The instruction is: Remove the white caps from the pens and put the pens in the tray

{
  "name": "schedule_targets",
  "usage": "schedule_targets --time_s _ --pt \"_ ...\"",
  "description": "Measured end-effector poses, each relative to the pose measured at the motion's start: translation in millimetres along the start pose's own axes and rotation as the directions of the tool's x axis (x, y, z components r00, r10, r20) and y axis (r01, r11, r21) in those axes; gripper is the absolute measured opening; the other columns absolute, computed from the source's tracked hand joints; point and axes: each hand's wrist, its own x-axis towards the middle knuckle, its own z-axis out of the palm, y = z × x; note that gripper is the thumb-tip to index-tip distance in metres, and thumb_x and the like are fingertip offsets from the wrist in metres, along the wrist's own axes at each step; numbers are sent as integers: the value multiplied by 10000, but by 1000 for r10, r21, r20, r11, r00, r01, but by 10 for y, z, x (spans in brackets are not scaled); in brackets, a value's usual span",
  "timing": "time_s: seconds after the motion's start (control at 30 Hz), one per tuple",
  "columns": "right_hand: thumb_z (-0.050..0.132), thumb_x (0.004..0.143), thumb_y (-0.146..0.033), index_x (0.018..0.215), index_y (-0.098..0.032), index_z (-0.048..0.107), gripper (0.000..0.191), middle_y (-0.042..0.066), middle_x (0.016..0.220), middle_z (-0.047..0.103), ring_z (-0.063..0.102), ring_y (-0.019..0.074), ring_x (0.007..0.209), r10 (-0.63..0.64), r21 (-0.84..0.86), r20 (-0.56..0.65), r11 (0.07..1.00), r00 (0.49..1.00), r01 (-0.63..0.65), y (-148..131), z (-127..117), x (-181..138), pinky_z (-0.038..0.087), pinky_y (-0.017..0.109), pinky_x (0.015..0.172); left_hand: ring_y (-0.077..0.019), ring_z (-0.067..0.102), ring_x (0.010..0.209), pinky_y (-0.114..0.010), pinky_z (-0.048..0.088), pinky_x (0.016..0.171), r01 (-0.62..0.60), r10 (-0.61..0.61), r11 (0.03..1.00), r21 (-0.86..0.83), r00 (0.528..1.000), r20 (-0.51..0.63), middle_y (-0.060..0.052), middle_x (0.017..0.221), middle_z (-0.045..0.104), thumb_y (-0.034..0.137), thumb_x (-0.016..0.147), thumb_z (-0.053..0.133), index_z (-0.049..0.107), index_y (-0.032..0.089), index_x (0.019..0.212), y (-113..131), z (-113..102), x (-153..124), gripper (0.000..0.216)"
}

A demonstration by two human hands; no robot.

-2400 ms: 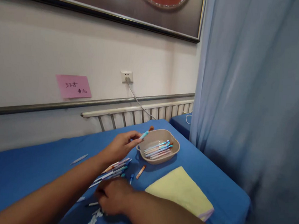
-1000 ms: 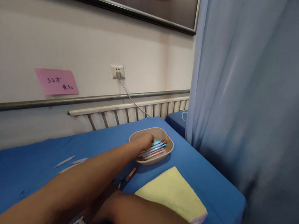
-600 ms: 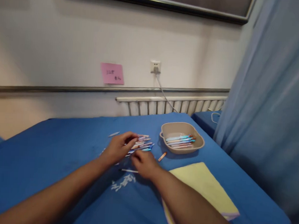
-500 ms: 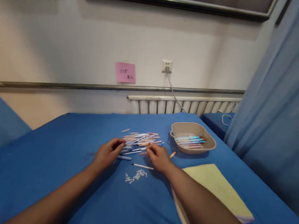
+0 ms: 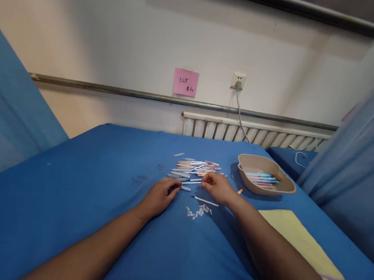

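Observation:
Pale blue and peach pen barrels (image 5: 180,174) lie in a loose pile with thin white pen refills (image 5: 198,163) on the blue cloth. My left hand (image 5: 159,197) is at the pile's near left, thumb and fingers curled round the end of a pale blue pen barrel (image 5: 186,189). On the right, my right hand (image 5: 218,187) pinches at the end of a white refill (image 5: 191,183); its fingertips are partly hidden. Between the hands and nearer me lie a single dark-tipped refill (image 5: 206,201) and a small heap of whitish cone-shaped pen tips (image 5: 199,211).
A beige basin (image 5: 289,188) at the right holds several assembled pens (image 5: 262,177). An orange-ended piece (image 5: 240,191) lies beside my right wrist. A folded yellow cloth (image 5: 294,237) is under my right forearm's side. Behind the blue-covered table (image 5: 126,153) stand a radiator (image 5: 219,130) and wall.
The view has turned, shifting the scene to the right. My left hand has come down to the near pale blue barrel, and my right hand has moved to the end of a white refill.

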Motion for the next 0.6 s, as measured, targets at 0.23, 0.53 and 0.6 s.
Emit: schedule_targets --time_s 0.23,0.53,0.6 --pt "530 833 -209 1022 -195 612 207 58 1011 668 591 184 951 -157 -297 -28 944 987 142 48 36 -72 423 292 848 -213 525 1064 -367 397 955 -93 88 992 82 994 57 -54 1136 628 226 859 502 580 240 1150 -29 28 -44 301" --pt "463 893 -243 1054 -206 644 246 71 1025 651 552 194 1006 -225 -405 108 880 968 249 14 123 -16 381 296 901 -217 518 903 -347 409 823 -81 61 977 198 993 106 -54 917 616 274 866 508 645 232 986 38 38 -28 186" --pt "456 896 -247 1063 -205 638 251 78 1023 645 547 197 1006 -226 -419 100 874 969 247 -14 141 -19 379 300 898 -215 511 879 -339 407 797 -63 40 975 215 993 108 -51 881 602 280 860 519 654 227 928 57 43 -25 160"
